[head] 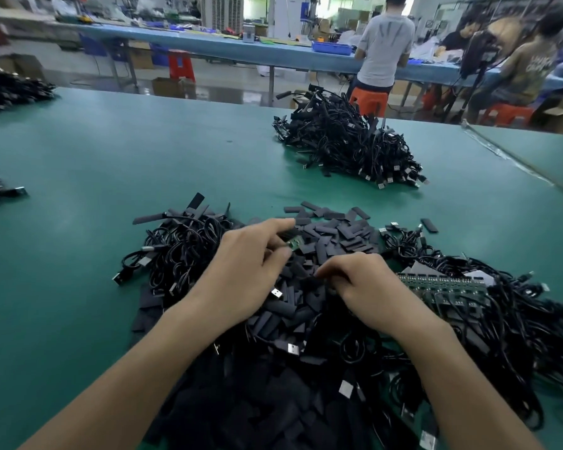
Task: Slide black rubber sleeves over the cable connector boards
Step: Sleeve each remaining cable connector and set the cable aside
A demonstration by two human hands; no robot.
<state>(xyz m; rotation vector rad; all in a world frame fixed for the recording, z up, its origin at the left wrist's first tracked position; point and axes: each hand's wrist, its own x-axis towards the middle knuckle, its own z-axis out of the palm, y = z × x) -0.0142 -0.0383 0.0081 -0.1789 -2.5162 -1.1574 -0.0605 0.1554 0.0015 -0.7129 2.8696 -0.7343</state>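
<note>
Black rubber sleeves [306,306] lie heaped at the bottom centre of the frame, under and between your forearms, spreading up past your hands toward mid-frame on the green counter [78,151]. Your right hand [374,293] sits palm-down on that heap, right of centre, fingers curled down into the sleeves; you cannot tell from here whether they have closed on one. Your left hand [251,271], just left of centre, pinches a small green connector board [294,243] between thumb and forefinger, the board poking out toward the upper right above the sleeves. Right of your right hand a stack of bare boards [446,287] rests on a tangle of black cables [501,319] running to the lower right edge. Left of your left hand lies another tangle of cables with USB plugs [179,251]. Farther up, right of centre, a separate pile of cables [348,141] stands well apart. Beyond the counter's far edge, people sit and stand at a long blue bench [241,47].
</note>
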